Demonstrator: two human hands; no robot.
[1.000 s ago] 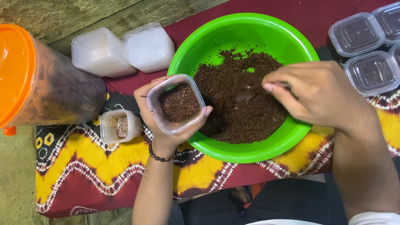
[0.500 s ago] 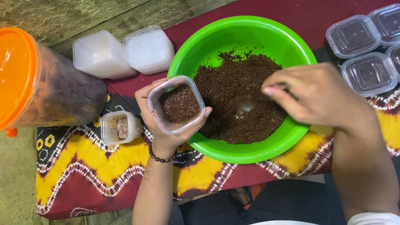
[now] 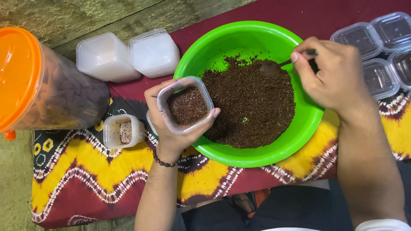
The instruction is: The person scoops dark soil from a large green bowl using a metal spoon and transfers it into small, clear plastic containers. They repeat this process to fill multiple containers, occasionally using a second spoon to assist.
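Far out past the left hand (image 3: pixel 171 128) lies a big clear jar (image 3: pixel 64 98) with an orange lid (image 3: pixel 17 77). It lies on its side and has dark bits inside. Next to it, up above the left hand, sit two white frosted tubs (image 3: pixel 128 55) side by side. Just beside the left hand's wrist, on the outer side, stands a tiny clear cup (image 3: pixel 123 131) with a little brown stuff in it. All of this rests on a cloth (image 3: pixel 85 179) with red, yellow and white zigzags.

The left hand is wrapped around a small clear box (image 3: pixel 185 105). The fingers hug its sides and the thumb presses one edge. The box is open on top and about full of dark brown crumbs. It is held over the near edge of the green bowl (image 3: pixel 239 38). A dark bead band (image 3: pixel 165 162) goes round the left wrist.

Between the two hands is the big green bowl, with a pile of brown crumbs (image 3: pixel 252 107) in it.

The right hand (image 3: pixel 334 72) is over the far side of the bowl. Its fingers are pinched shut on the thin handle of a spoon (image 3: pixel 274 67). The spoon's round end rests on the crumbs near the top of the pile.

Past the right hand, on the outer side, lie several small clear boxes with lids (image 3: pixel 376 47) on. They are packed close together, and the hand is just beside them.
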